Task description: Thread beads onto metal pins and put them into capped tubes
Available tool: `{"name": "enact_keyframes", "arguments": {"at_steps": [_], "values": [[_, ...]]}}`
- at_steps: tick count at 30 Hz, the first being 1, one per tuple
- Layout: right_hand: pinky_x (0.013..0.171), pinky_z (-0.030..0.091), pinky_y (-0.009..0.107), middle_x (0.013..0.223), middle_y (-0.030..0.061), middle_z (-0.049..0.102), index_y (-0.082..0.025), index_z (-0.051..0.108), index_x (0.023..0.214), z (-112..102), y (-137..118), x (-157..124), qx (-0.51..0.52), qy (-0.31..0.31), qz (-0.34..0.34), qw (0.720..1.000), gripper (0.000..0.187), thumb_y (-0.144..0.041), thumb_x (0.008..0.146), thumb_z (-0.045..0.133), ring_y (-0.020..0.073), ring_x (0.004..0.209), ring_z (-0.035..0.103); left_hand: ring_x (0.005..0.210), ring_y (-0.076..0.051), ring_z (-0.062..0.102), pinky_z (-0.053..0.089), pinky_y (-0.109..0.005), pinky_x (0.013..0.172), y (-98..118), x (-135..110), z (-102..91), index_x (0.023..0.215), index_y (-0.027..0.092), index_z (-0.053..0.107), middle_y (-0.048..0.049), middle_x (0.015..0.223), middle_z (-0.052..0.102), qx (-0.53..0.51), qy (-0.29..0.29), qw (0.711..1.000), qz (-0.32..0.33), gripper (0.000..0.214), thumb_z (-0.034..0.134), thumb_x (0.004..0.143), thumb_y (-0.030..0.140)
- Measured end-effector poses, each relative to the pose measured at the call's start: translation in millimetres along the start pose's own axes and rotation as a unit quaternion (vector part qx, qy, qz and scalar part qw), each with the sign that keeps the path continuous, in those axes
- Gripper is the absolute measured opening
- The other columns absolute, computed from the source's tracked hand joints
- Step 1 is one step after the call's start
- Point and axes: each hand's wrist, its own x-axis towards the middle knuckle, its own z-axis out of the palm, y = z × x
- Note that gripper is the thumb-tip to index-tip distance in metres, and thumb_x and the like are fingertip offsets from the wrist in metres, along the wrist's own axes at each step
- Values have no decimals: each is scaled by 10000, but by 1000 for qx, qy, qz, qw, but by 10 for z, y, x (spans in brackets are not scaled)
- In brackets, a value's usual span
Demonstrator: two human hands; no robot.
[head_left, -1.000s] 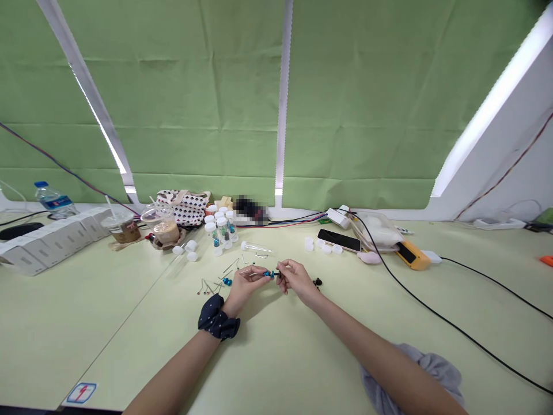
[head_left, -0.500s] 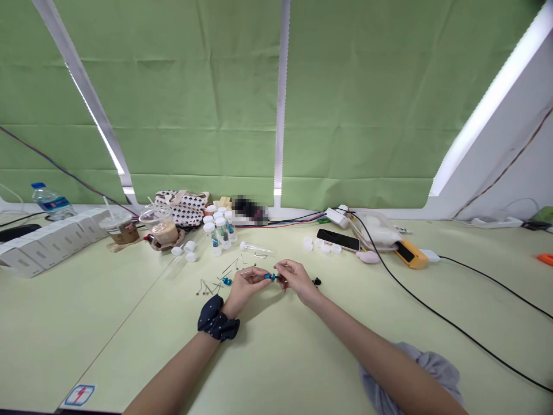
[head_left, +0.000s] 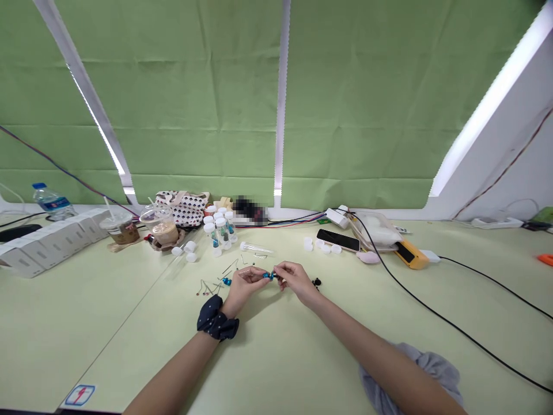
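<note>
My left hand (head_left: 242,286) and my right hand (head_left: 295,279) meet over the pale green table (head_left: 276,357), both pinched on a small blue component (head_left: 268,276) held between their fingertips. A dark scrunchie (head_left: 216,319) sits on my left wrist. Just left of my left hand lie another blue part (head_left: 226,282) and several thin wire-legged pieces (head_left: 207,287). A small black piece (head_left: 317,282) rests right of my right hand. An empty clear tube (head_left: 256,248) lies on its side beyond the hands.
Capped vials (head_left: 219,229) and loose white caps (head_left: 322,246) stand behind. Two drink cups (head_left: 142,226), white boxes (head_left: 47,242) and a water bottle (head_left: 50,202) are at left. A phone (head_left: 339,240), yellow device (head_left: 412,255) and black cable (head_left: 453,325) are at right. Grey cloth (head_left: 432,374) lies near my right arm.
Hands stay together on the blue component; it has shifted slightly left and the fingers have moved a little. Nothing else has moved.
</note>
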Motion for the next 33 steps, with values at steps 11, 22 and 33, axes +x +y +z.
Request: {"name": "enact_keyframes", "arguments": {"at_steps": [11,22,33], "values": [[506,457,257,631,-19,587,-184,504,853,47,-37,-37,44,-38,3,998,384,-432,631,698,106,507,543,794,-176,642,497,-288,763,5,40,-77,771,135,648,-62,844,688,13,25,1000,2,186,732,628,218],[420,400,223,529,-33,546,-179,520,801,11,-11,-1,8,-5,20,1000,371,-534,710,578,91,415,491,790,-176,641,507,-304,773,17,-2,-6,745,134,640,-59,834,680,2,-1,1000,-10,196,749,596,201],[414,403,218,564,-31,571,-190,490,848,29,-35,-41,16,-50,28,998,379,-516,695,607,89,418,495,772,-172,636,506,-295,748,30,12,-28,745,131,646,-60,821,674,17,20,1000,0,190,739,610,225]]}}
